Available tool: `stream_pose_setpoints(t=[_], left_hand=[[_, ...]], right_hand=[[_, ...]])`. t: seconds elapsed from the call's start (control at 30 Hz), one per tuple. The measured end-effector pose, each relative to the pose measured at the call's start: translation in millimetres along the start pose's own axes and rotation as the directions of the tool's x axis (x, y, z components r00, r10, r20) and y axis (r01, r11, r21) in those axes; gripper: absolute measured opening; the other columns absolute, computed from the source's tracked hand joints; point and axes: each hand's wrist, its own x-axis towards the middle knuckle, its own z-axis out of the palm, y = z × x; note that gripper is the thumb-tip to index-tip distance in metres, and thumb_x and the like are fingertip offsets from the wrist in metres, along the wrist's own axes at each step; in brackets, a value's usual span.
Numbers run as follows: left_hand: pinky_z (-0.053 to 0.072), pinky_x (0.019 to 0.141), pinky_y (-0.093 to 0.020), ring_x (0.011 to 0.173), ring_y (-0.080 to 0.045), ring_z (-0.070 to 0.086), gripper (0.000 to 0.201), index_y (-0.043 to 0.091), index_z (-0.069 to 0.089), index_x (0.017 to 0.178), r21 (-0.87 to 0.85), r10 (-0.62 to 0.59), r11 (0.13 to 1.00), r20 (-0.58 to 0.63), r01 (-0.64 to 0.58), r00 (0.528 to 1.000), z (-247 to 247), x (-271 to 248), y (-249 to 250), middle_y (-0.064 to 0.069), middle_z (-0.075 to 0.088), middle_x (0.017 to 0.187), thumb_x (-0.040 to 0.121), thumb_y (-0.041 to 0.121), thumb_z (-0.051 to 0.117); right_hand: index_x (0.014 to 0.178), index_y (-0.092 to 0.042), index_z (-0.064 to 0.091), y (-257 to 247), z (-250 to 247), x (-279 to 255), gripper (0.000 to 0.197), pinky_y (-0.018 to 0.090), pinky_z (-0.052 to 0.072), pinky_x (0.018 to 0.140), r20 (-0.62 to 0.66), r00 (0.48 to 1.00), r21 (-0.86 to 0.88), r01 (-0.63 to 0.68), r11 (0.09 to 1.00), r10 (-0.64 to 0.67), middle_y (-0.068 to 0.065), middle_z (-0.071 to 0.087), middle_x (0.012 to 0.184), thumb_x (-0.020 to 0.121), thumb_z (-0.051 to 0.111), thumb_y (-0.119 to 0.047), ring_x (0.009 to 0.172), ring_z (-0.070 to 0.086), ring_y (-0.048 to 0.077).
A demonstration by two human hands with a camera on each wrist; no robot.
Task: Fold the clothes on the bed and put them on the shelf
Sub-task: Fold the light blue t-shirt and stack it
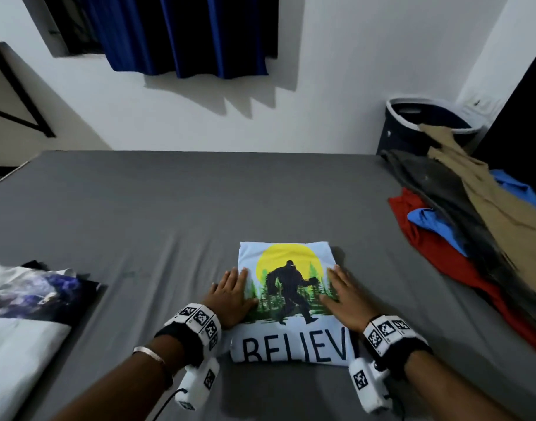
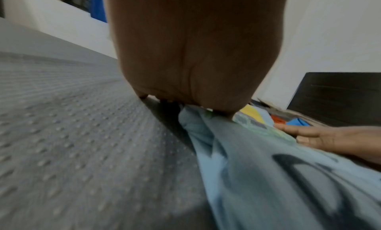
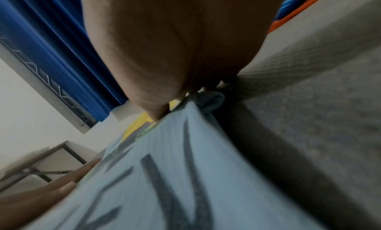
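**Folded tee could come undone on the lift**

The light-blue tee (image 1: 286, 302) lies folded into a neat rectangle near the front edge of the bed (image 1: 169, 214), print side up. The left hand (image 1: 231, 294) rests flat on its left margin and the right hand (image 1: 342, 296) flat on its right margin, fingers straight and pressing down; neither one grips the cloth. From the wrist views the palms sit on top of the fabric, with the fingertips hidden.

This looks like the last smoothing before the tee goes to the shelf, which no view shows. The risks from here, as I judge them:

- The side folds are loose layers. In the left wrist view the tucked edge bulges beside the palm. Lifting by the top layer alone would let the tucked parts drop out and the fold open.
- The cloth is soft and limp. Picked up from the two sides without support beneath, the middle will sag and the rectangle buckle.
- Sliding the hands outward to get under it could drag the sheet and wrinkle the tee.
- The unfolded pile (image 1: 461, 220) lies along the right edge, well apart from the tee, and a folded shirt (image 1: 26, 317) sits at the left edge; a wide swing could brush either.
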Motion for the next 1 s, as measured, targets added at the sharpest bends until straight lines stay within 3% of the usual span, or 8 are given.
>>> stream_pose_setpoints(t=[0.13, 0.27, 0.4, 0.5, 0.63, 0.87, 0.93, 1.0], left_hand=[[0.047, 0.089, -0.034, 0.113, -0.031, 0.059, 0.049, 0.005, 0.052, 0.124, -0.308, -0.151, 0.946, -0.146, 0.101, 0.978, -8, -20, 0, -0.016, 0.061, 0.124, 0.092, 0.041, 0.061], [0.05, 0.064, -0.027, 0.079, -0.025, 0.069, 0.049, 0.008, 0.061, 0.077, -0.434, -0.281, 0.858, 0.052, 0.275, 0.958, -7, -42, 5, -0.009, 0.067, 0.078, 0.083, 0.057, 0.067], [0.055, 0.051, -0.033, 0.064, -0.03, 0.067, 0.056, 0.003, 0.063, 0.084, -0.687, -0.313, 0.632, 0.199, 0.36, 0.929, -6, -56, 12, -0.012, 0.067, 0.073, 0.064, 0.049, 0.087], [0.06, 0.069, -0.046, 0.08, -0.034, 0.07, 0.066, -0.001, 0.067, 0.101, -0.799, -0.313, 0.479, 0.231, 0.363, 0.921, 1, -62, 24, -0.017, 0.072, 0.09, 0.053, 0.037, 0.091], [0.057, 0.083, -0.04, 0.091, -0.03, 0.069, 0.062, 0.006, 0.07, 0.104, -0.819, -0.37, 0.511, 0.063, 0.26, 0.927, 12, -60, 33, -0.014, 0.072, 0.098, 0.053, 0.041, 0.073], [0.059, 0.081, -0.047, 0.082, -0.032, 0.071, 0.044, 0.0, 0.071, 0.098, -0.93, -0.353, 0.312, 0.078, 0.196, 0.932, 24, -62, 17, -0.019, 0.073, 0.09, 0.066, 0.03, 0.08], [0.058, 0.078, -0.052, 0.08, -0.035, 0.071, 0.062, 0.004, 0.072, 0.094, -0.953, -0.377, 0.238, 0.087, 0.187, 0.922, 33, -57, 9, -0.019, 0.074, 0.086, 0.045, 0.04, 0.079], [0.06, 0.068, -0.052, 0.077, -0.038, 0.071, 0.054, -0.001, 0.069, 0.099, -0.969, -0.352, 0.134, 0.148, 0.206, 0.924, 32, -63, 10, -0.022, 0.073, 0.088, 0.056, 0.028, 0.082]], right_hand=[[0.109, -0.021, 0.061, -2, 1, -23, 0.028, 0.042, 0.051, 0.09, -0.245, 0.952, 0.453, -0.057, 0.889, 0.186, 0.007, 0.067, 0.109, 0.082, 0.067, -0.025, 0.104, 0.063, 0.028], [0.071, -0.017, 0.045, -6, 8, -52, 0.03, 0.03, 0.04, 0.058, -0.148, 0.942, 0.523, -0.184, 0.832, 0.301, 0.001, 0.052, 0.064, 0.082, 0.073, -0.02, 0.065, 0.052, 0.02], [0.055, -0.015, 0.046, -9, 12, -58, 0.039, 0.02, 0.033, 0.044, -0.042, 0.926, 0.593, -0.278, 0.756, 0.374, -0.004, 0.045, 0.042, 0.077, 0.074, -0.031, 0.041, 0.043, 0.015], [0.066, -0.007, 0.056, -14, 18, -56, 0.036, 0.03, 0.045, 0.055, 0.017, 0.901, 0.637, -0.344, 0.69, 0.434, 0.004, 0.058, 0.056, 0.073, 0.077, -0.035, 0.054, 0.056, 0.02], [0.062, -0.018, 0.049, -34, 26, -60, 0.03, 0.039, 0.053, 0.07, -0.066, 0.908, 0.573, -0.304, 0.761, 0.413, -0.002, 0.058, 0.064, 0.069, 0.072, -0.035, 0.067, 0.062, 0.024], [0.099, -0.008, 0.039, -35, 27, -61, 0.048, 0.034, 0.049, 0.066, -0.157, 0.834, 0.72, -0.271, 0.639, 0.529, 0.004, 0.053, 0.078, 0.073, 0.078, -0.021, 0.068, 0.056, 0.023], [0.094, 0.001, 0.052, -35, 21, -55, 0.045, 0.036, 0.049, 0.066, -0.095, 0.839, 0.733, -0.306, 0.608, 0.536, 0.01, 0.06, 0.075, 0.075, 0.08, -0.028, 0.067, 0.061, 0.026], [0.081, 0.005, 0.066, -36, 15, -50, 0.032, 0.038, 0.054, 0.066, -0.035, 0.864, 0.764, -0.301, 0.571, 0.502, 0.015, 0.069, 0.072, 0.079, 0.077, -0.025, 0.068, 0.067, 0.028]])
